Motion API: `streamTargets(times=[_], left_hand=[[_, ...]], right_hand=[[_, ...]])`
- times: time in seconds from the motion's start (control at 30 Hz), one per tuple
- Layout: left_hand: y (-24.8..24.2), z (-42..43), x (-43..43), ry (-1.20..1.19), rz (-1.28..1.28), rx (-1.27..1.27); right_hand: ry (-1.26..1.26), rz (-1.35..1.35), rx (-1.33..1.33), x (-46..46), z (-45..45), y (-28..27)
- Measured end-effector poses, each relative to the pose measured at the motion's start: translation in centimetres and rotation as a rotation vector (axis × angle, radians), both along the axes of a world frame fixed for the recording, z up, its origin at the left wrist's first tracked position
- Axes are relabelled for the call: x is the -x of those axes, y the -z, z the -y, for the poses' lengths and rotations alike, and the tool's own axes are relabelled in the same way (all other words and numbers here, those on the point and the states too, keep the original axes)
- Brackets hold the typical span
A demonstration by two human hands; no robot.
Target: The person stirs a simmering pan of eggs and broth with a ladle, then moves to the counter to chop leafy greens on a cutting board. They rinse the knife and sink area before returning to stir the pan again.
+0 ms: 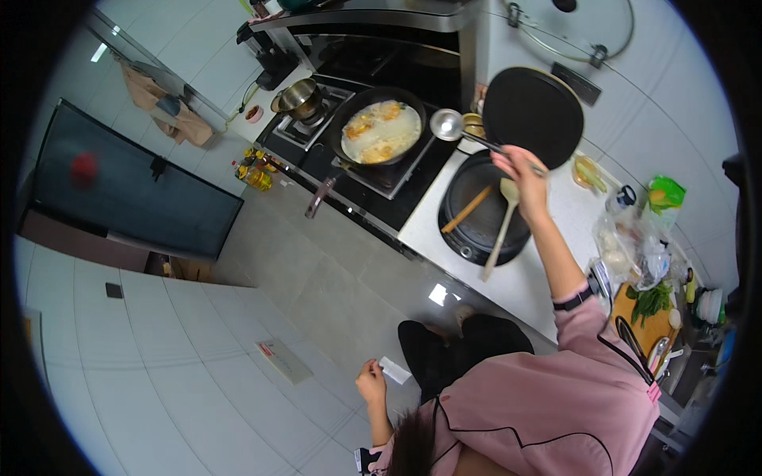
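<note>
My right hand is closed around the handle of a metal ladle, whose bowl hangs just right of a black frying pan. In the pan, which rests on the right burner, several fried pieces of egg or similar food lie in a whitish liquid. Below my right hand, a pale spatula and a wooden stick or handle lie across a round black electric pan. My left hand, low by my side, pinches a small white paper or packet.
A metal pot sits on the left burner. A round black lid or pan leans on the wall. Plastic bags and a cutting board with leafy greens stand along the right counter. Oil bottles are at the stove's left.
</note>
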State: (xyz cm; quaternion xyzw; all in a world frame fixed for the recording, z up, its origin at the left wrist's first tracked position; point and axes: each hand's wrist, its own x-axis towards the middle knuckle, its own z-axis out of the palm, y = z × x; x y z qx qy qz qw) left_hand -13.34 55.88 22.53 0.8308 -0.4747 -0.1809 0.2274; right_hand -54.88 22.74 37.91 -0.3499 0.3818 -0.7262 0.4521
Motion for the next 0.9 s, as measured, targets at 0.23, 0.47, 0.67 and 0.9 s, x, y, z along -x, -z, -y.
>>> streamTargets(times=[0.23, 0.47, 0.67, 0.9], left_hand=[[2.3, 11.6, -14.6, 0.074, 0.000, -0.150], [-1.4, 31.0, -29.8, 0.314, -0.044, -0.081], [-3.5, 45.4, -32.1, 0.446, -0.062, 0.015], [-2.5, 53.6, -26.0, 0.627, -0.194, -0.030]], right_hand=[[0.198, -0.970, 0.131, -13.2, 21.1, 5.8], [0.295, -0.699, -0.106, -16.7, 26.9, 10.4], [0.183, -0.282, -0.239, -19.8, 26.6, 11.6], [0.068, -0.106, -0.447, -23.2, 25.0, 6.9]])
